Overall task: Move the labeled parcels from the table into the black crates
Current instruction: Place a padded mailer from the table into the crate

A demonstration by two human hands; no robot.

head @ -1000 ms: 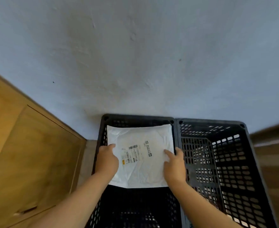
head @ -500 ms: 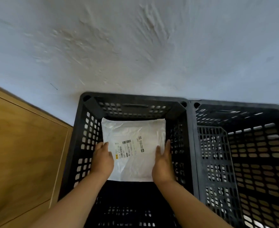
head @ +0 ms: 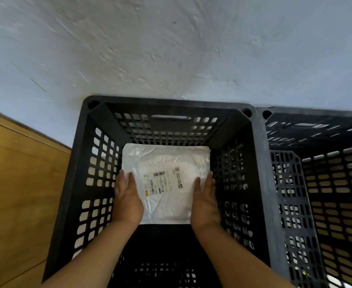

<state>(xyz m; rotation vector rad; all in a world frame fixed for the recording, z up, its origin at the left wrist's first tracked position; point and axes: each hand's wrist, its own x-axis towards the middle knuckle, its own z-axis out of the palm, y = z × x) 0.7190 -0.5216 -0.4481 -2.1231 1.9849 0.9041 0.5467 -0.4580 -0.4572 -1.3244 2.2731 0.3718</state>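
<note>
White parcel [head: 166, 183] deep in left crate [head: 83, 183], side edges under flat, spread hands [head: 128, 201] [head: 205, 204], label print illegible

White parcel [head: 166, 177] in the left black crate [head: 81, 183]: shipping label [head: 162, 183] printed sideways. One line reads roughly "522A BT01-29 22". Barcodes, a small square code and a yellow mark present; remaining small print too blurred to read.
</note>
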